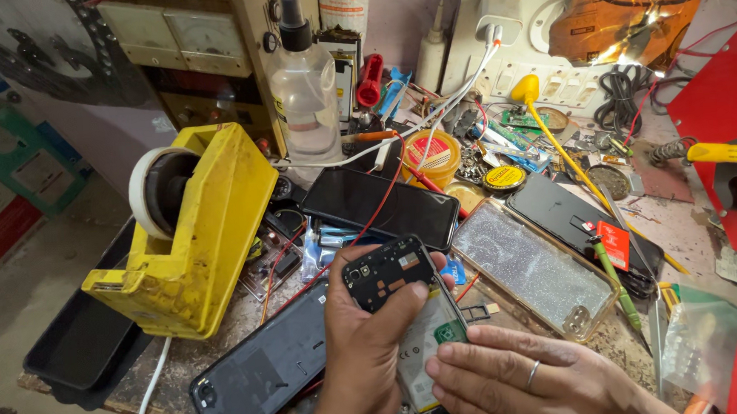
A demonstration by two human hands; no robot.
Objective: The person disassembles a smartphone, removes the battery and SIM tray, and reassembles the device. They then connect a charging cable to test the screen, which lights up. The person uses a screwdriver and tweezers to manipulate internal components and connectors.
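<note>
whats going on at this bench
A person is working on an opened phone at a cluttered repair bench. The left hand holds up a small black inner cover from the phone's top end, thumb across it. The right hand, wearing a ring, rests its fingertips on the phone's exposed battery area. A black back cover lies to the left, beside a yellow tape dispenser. Another dark phone and a clear case lie behind.
</note>
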